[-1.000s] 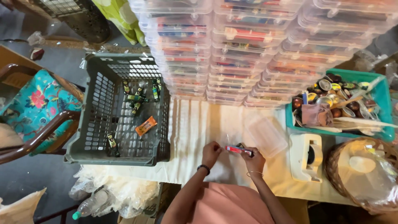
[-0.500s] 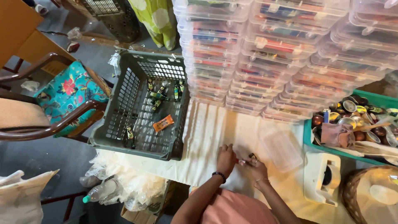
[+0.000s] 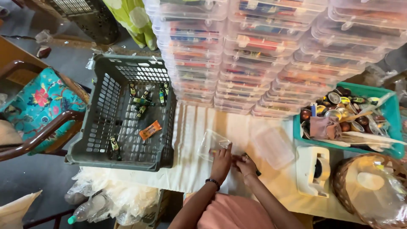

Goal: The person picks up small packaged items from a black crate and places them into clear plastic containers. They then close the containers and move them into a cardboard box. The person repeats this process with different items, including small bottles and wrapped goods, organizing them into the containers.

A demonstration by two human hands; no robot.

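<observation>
My left hand (image 3: 221, 163) rests on the white cloth (image 3: 190, 127) with its fingertips pinching the near edge of a clear plastic packet (image 3: 213, 144). Something small and coloured shows inside the packet. My right hand (image 3: 246, 164) sits right beside it, touching it, with its fingers curled over a small dark item (image 3: 257, 173) that is mostly hidden. A dark band circles my left wrist. A clear plastic box (image 3: 273, 146) lies on the cloth just right of both hands.
A grey crate (image 3: 97, 127) at the left holds several small bottles and an orange packet (image 3: 150, 129). Stacks of clear boxes (image 3: 275, 55) fill the back. At the right are a teal tray (image 3: 394, 114), a white tape dispenser (image 3: 313, 169) and a wicker basket (image 3: 341, 191). A floral chair (image 3: 38, 101) stands far left.
My hands have come down together onto the cloth. The small red item held up between them earlier no longer shows. The clear packet now lies at my left fingertips.
</observation>
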